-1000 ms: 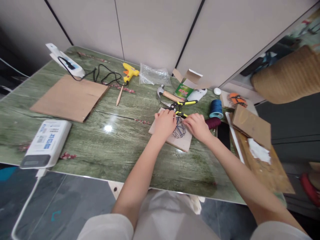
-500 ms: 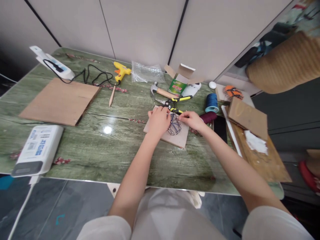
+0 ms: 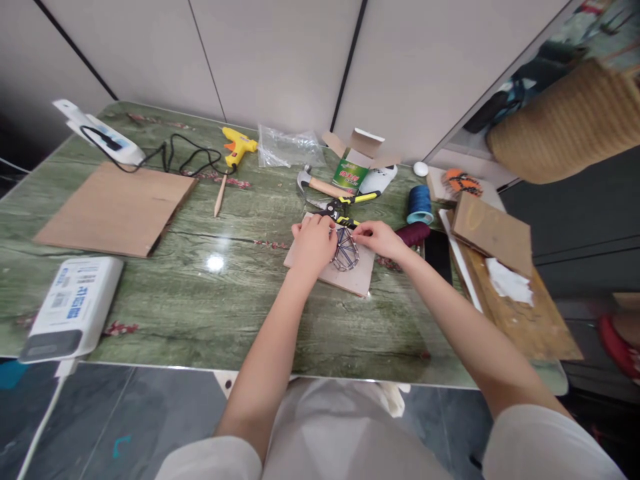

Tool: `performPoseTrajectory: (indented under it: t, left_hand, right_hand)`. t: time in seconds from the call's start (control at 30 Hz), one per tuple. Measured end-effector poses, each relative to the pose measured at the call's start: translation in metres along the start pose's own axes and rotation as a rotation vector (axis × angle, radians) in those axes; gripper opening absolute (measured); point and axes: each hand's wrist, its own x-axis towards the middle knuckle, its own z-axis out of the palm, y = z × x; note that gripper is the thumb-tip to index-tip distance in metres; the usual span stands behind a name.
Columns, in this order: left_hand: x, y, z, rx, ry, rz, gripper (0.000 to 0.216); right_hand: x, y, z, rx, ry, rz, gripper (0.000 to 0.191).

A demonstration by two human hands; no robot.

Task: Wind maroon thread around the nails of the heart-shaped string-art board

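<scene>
A small pale wooden board (image 3: 353, 277) lies on the green wood-patterned table (image 3: 210, 313), carrying a dome-shaped pattern of dark thread and metal pins (image 3: 345, 250). My left hand (image 3: 314, 243) rests on the board's left part with curled fingers, touching the pattern's left side. My right hand (image 3: 380, 240) reaches in from the right, its fingertips at the pattern's top. Any thread between my fingers is too thin to see. Yellow-and-black pliers (image 3: 345, 207) lie along the board's far edge, partly behind my fingers.
A claw hammer (image 3: 320, 187) lies beyond the pliers. Blue (image 3: 419, 205) and dark red (image 3: 413, 234) thread spools stand right. A yellow glue gun (image 3: 236, 147), cardboard sheet (image 3: 115, 209) and white power bank (image 3: 73, 310) lie left. Wooden boards (image 3: 520, 320) overhang the right edge.
My right fingertips have moved left, closer over the top of the pattern. The whole scene has shifted left and down in view as my head moved.
</scene>
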Motion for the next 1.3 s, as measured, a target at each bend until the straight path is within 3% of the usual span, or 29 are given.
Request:
performPoseTrajectory:
  t: [0.3,0.57,0.9,1.1,1.3]
  left_hand:
    - [-0.001,0.001,-0.001,-0.003,0.004,-0.001,0.018]
    - [-0.001,0.001,-0.002,0.006,-0.003,-0.021,0.016]
    - [0.000,0.000,-0.002,-0.002,0.006,-0.013,0.016]
    - [-0.001,0.002,0.000,0.008,-0.016,-0.011,0.018]
    - [-0.002,0.003,0.003,0.011,-0.013,0.003,0.016]
  right_hand:
    - [-0.012,0.003,0.001,-0.052,0.063,-0.139,0.016]
    - [-0.023,-0.010,-0.003,0.035,0.199,0.018,0.023]
    - [-0.017,-0.009,0.008,0.101,0.158,0.103,0.025]
    - [-0.020,-0.014,0.011,0.072,0.244,0.086,0.019]
    - [-0.021,-0.015,0.018,0.204,0.279,0.026,0.021]
